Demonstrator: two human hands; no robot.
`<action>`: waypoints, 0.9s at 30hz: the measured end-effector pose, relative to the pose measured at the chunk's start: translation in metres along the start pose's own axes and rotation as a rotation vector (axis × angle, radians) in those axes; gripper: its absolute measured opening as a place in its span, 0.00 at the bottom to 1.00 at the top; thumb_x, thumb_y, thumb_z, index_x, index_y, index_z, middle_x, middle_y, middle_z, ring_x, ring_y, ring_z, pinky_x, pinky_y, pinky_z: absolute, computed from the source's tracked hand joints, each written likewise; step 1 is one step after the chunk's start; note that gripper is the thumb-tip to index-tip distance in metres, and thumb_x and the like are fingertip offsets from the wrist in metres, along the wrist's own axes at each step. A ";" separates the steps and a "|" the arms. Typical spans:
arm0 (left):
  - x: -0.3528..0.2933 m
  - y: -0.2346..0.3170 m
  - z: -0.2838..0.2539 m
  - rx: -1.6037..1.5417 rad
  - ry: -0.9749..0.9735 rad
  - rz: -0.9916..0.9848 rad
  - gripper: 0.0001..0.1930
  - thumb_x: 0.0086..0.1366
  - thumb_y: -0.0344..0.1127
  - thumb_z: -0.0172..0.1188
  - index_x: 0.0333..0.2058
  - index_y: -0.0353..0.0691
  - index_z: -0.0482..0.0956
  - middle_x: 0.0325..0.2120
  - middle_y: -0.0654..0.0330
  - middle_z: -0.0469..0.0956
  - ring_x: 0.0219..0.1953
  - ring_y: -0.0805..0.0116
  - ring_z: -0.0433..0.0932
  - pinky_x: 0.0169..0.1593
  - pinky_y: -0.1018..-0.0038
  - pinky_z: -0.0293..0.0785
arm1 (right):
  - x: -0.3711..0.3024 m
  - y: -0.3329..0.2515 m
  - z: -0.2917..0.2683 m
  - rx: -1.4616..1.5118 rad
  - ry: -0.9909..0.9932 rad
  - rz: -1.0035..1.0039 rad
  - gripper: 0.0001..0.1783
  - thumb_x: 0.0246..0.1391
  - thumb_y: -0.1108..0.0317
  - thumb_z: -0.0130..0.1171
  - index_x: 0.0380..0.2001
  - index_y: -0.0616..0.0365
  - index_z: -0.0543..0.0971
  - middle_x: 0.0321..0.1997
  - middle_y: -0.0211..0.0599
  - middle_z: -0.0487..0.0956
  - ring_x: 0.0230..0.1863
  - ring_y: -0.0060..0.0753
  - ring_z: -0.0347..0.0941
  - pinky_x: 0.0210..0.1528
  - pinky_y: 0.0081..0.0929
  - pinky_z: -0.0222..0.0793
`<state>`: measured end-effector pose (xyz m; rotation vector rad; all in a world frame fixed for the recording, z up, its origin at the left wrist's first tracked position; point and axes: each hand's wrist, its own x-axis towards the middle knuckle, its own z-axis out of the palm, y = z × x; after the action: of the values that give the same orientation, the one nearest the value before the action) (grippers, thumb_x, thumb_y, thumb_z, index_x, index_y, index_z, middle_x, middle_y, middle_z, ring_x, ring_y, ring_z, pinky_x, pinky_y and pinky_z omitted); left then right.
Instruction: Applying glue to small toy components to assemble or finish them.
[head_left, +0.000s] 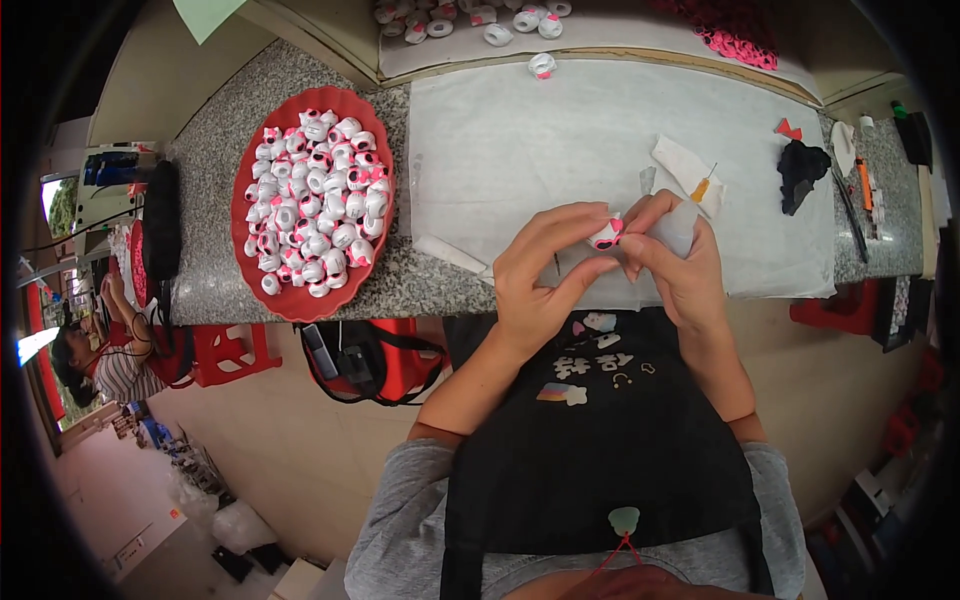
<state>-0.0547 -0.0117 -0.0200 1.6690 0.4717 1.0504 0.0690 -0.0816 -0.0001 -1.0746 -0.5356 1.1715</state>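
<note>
The left hand (545, 270) and right hand (688, 272) had their fingertips closed on 1 small white-and-pink figure (608, 236), held between them above white paper (500, 130). Well left of the fingers stood a red tray (342, 297) heaped with similar figures (318, 205). Just beyond the right fingers lay a folded white wipe (677, 160); farther right, a black cloth (803, 170).

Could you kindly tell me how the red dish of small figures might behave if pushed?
The red dish would probably feel weighty, since many small figures fill it. Its scalloped rim looks stiff, so it likely keeps its shape. The heaped pieces look rounded, so some might shift or roll.
</note>
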 end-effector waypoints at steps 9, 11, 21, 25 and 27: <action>0.000 0.005 -0.006 -0.621 -0.029 -0.321 0.14 0.49 0.19 0.50 0.38 0.30 0.66 0.38 0.52 0.68 0.41 0.68 0.67 0.44 0.77 0.64 | -0.002 -0.007 0.005 -0.257 -0.114 -0.148 0.16 0.33 0.79 0.57 0.31 0.62 0.67 0.24 0.33 0.67 0.22 0.18 0.63 0.18 0.12 0.57; -0.001 0.005 -0.006 -0.665 -0.059 -0.319 0.14 0.50 0.19 0.50 0.38 0.30 0.67 0.38 0.52 0.68 0.41 0.68 0.67 0.44 0.77 0.64 | -0.001 -0.006 0.010 -0.207 -0.104 -0.113 0.15 0.34 0.78 0.58 0.31 0.62 0.69 0.24 0.30 0.68 0.22 0.17 0.63 0.20 0.12 0.57; -0.003 0.000 -0.004 -0.628 -0.102 -0.291 0.12 0.49 0.20 0.51 0.35 0.31 0.70 0.38 0.52 0.68 0.41 0.66 0.67 0.43 0.75 0.66 | -0.001 0.003 0.001 -0.027 -0.119 -0.048 0.13 0.34 0.76 0.60 0.28 0.63 0.71 0.21 0.29 0.69 0.20 0.16 0.63 0.20 0.13 0.58; -0.002 -0.001 -0.005 -0.552 -0.122 -0.256 0.12 0.48 0.19 0.52 0.34 0.31 0.70 0.37 0.52 0.69 0.41 0.65 0.67 0.43 0.75 0.65 | -0.001 0.004 0.000 -0.023 -0.117 -0.051 0.12 0.33 0.76 0.60 0.27 0.63 0.71 0.20 0.29 0.69 0.19 0.17 0.62 0.19 0.14 0.58; -0.002 -0.001 -0.005 -0.560 -0.122 -0.258 0.11 0.49 0.20 0.52 0.35 0.31 0.70 0.36 0.52 0.69 0.40 0.66 0.68 0.43 0.76 0.65 | -0.001 0.004 -0.001 -0.018 -0.118 -0.044 0.12 0.33 0.77 0.59 0.27 0.63 0.71 0.20 0.29 0.69 0.19 0.17 0.62 0.19 0.14 0.58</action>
<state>-0.0599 -0.0096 -0.0211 1.1312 0.2685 0.7904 0.0673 -0.0829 -0.0037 -1.0085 -0.6599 1.1990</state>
